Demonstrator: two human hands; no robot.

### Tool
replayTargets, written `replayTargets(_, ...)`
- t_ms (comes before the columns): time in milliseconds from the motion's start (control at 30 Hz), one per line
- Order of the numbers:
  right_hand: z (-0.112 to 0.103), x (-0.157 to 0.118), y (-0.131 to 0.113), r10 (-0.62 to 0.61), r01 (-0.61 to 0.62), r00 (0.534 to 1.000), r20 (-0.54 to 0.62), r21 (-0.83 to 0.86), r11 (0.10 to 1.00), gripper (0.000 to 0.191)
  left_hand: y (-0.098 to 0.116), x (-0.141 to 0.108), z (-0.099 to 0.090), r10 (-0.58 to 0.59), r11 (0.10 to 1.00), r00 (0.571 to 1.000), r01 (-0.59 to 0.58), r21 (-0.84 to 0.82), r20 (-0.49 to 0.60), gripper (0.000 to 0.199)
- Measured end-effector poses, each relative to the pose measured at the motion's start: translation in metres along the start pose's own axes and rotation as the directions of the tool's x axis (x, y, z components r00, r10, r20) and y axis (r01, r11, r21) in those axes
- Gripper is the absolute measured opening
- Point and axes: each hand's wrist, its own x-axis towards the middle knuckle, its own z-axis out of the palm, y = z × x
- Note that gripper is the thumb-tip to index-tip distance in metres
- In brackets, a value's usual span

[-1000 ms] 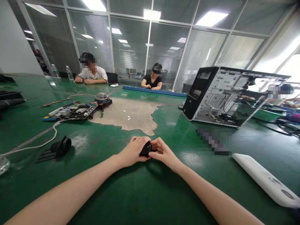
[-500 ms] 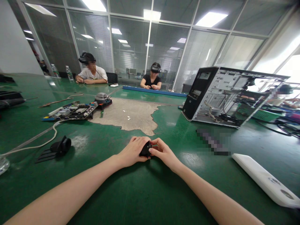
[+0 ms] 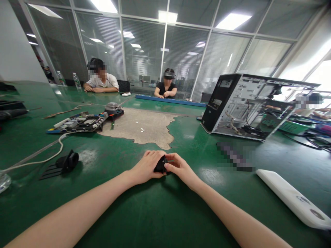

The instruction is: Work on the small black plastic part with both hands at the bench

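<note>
A small black plastic part (image 3: 160,165) is held between my two hands, just over the green table (image 3: 160,217). My left hand (image 3: 148,166) is wrapped over its left side, fingers closed, thumb along the near edge. From the right, my right hand (image 3: 179,168) pinches its edge between thumb and fingers. Much of the part is covered by the hands, so its exact kind cannot be made out. Beyond the hands lies a bare, peeled patch (image 3: 155,129) of the tabletop with small white scraps on it.
To the left are a black bracket-like piece (image 3: 66,162), a motherboard (image 3: 82,122), a round fan cooler (image 3: 113,108) and a pale cable (image 3: 60,146). An opened computer case (image 3: 224,106) stands right, near a white elongated device (image 3: 292,198). Two people sit across the table.
My hands stay in nearly the same place; the black part seems to have turned slightly between them. The person opposite has shifted head and hands a little.
</note>
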Motion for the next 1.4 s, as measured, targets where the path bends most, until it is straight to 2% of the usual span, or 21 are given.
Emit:
replayTargets(267, -0.0023, -0.0036, -0.0052, -0.061, 0.059, 0.994, 0.086, 0.029, 0.998, 0.038, -0.0005, -0.0009, 0.0004, -0.003, 1.000, 1.000, 0.003, -0.006, 0.011, 0.051)
replayTargets(433, -0.0002, -0.0025, -0.0015, -0.035, 0.033, 0.999, 0.038, 0.048, 0.998, 0.026, -0.0001, -0.0006, 0.0001, -0.004, 1.000, 1.000, 0.004, 0.004, 0.002, 0.052)
replayTargets(600, 0.0010, -0.0005, 0.0002, -0.010, 0.010, 1.000, -0.006, 0.019, 1.000, 0.027, 0.0001, 0.0005, 0.0005, -0.001, 1.000, 1.000, 0.001, 0.000, -0.004, 0.052)
replayTargets(733, -0.0012, -0.0018, -0.0028, -0.019, 0.019, 0.999, 0.027, 0.011, 1.000, 0.027, -0.0004, -0.0001, 0.0014, -0.002, 1.000, 1.000, 0.002, 0.003, 0.001, 0.052)
replayTargets(867, -0.0027, -0.0044, -0.0047, -0.043, 0.042, 0.997, 0.069, 0.012, 0.999, 0.036, -0.0018, -0.0009, 0.0021, 0.002, 1.000, 1.000, -0.002, -0.004, 0.006, 0.054)
replayTargets(1033, -0.0003, -0.0030, -0.0017, -0.053, 0.053, 0.998, 0.022, 0.019, 0.998, 0.025, -0.0017, -0.0007, 0.0019, 0.000, 1.000, 1.000, 0.000, 0.001, -0.002, 0.053)
replayTargets(1233, -0.0001, -0.0010, -0.0005, -0.006, 0.006, 1.000, -0.004, -0.008, 1.000, 0.028, -0.0003, -0.0005, -0.0003, -0.006, 1.000, 1.000, 0.005, 0.003, 0.012, 0.054)
replayTargets(1400, -0.0029, -0.0019, -0.0047, -0.044, 0.045, 0.997, 0.064, -0.015, 0.999, 0.030, 0.0000, -0.0004, -0.0009, -0.017, 1.000, 1.000, 0.017, 0.001, 0.016, 0.053)
